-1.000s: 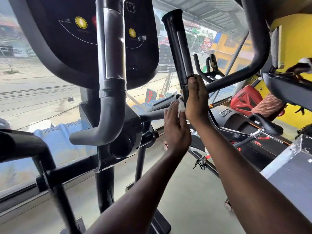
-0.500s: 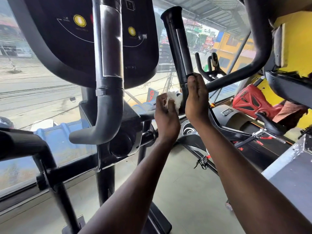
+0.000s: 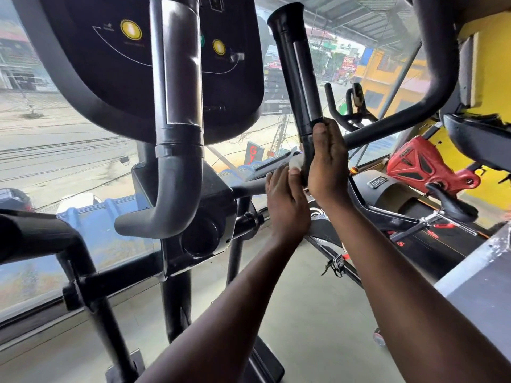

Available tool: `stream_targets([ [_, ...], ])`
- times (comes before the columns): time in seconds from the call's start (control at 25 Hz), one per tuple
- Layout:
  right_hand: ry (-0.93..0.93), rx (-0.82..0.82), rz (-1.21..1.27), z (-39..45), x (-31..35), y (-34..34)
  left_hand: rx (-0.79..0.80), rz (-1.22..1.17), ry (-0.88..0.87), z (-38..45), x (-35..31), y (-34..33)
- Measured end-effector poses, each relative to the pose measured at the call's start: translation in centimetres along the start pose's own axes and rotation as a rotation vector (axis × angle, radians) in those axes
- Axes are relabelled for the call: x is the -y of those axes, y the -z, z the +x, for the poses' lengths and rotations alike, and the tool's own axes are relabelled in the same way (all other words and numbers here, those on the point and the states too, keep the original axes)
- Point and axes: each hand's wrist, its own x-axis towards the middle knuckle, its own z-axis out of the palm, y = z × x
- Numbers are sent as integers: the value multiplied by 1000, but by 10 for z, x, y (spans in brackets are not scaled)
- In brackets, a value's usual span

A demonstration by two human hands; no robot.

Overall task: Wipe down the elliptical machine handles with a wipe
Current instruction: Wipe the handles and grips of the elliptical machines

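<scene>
nearest us, both forearms reach up and forward to the same bar; our left hand (image 3: 287,200) has its fingers curled round a small white wipe (image 3: 295,162), of which only a wad shows at the fingertips, pressed to the left side of the upright black handle (image 3: 300,78) near its lower bend; our right hand (image 3: 327,164) grasps that handle just beside the wipe, thumb laid up the front of the tube, apparently steadying it; we judge the step in hand to be wiping the base of this handle, with the long grip above the hands not yet dealt with at this moment; the next move calls for sliding the wipe up the grip while the right hand holds firm or shifts clear; left of the left hand stands a grey handle (image 3: 177,87) in front of the console (image 3: 110,59); beyond the right hand, a red exercise bike (image 3: 420,164).
</scene>
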Motion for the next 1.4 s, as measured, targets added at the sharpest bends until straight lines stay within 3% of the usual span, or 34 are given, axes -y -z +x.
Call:
stream_targets([
  [0.24, 14, -10, 12, 0, 3, -4, 55, 169, 281, 27, 63, 22],
  [0.44, 8, -11, 25, 0, 0, -3, 86, -50, 39, -6, -4, 3],
  [0.56, 10, -21, 45, 1, -2, -3, 38, -30, -36, -5, 21, -2],
  [0.76, 16, -25, 56, 2, -2, -5, -18, 73, 233, 22, 100, 15],
  [0.88, 26, -22, 56, 2, -3, -4, -33, 40, 345, 30, 101, 14],
  [1.04, 29, -32, 63, 1, -6, -5, 6, 38, 43, -1, 58, -2],
  [1.12, 25, -23, 64, 2, -6, -5, -23, 59, 11, 1, 73, -2],
  [1.28, 32, -23, 73, 2, -6, -4, -54, 92, 286, 21, 124, 7],
  [1.4, 23, -27, 72, 2, -6, -4, -69, 33, 430, 25, 109, 2],
])
